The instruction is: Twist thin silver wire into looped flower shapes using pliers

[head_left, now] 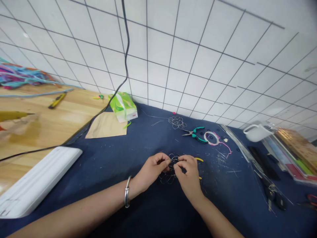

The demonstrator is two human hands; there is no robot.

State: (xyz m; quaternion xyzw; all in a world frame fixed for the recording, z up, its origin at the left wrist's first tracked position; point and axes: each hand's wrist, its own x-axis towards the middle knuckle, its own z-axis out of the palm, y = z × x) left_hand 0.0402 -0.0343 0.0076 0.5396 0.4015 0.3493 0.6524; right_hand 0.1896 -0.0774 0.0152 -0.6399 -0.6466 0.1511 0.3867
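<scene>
Between my two hands is a thin wire piece bent into several loops [167, 179], like a wire flower. My left hand [154, 170], with a silver bangle at its wrist, pinches the wire at the left. From the right, my right hand [188, 175] has thumb and forefinger closed on the wire as well. The fingertips cover part of the loops. Yellow handle ends [199, 159] of a tool stick out behind my right hand; the rest of it is hidden. A second looped wire flower [177, 122] lies farther back by the wall.
Teal-handled pliers [195, 134] and a white ring-shaped spool [211, 138] lie behind my right hand. A white mug [257, 132], wire strands [234, 142] and keys [271, 196] are at right. Left are a tissue pack [123, 107], a white power strip [42, 180] and a black cable [126, 49].
</scene>
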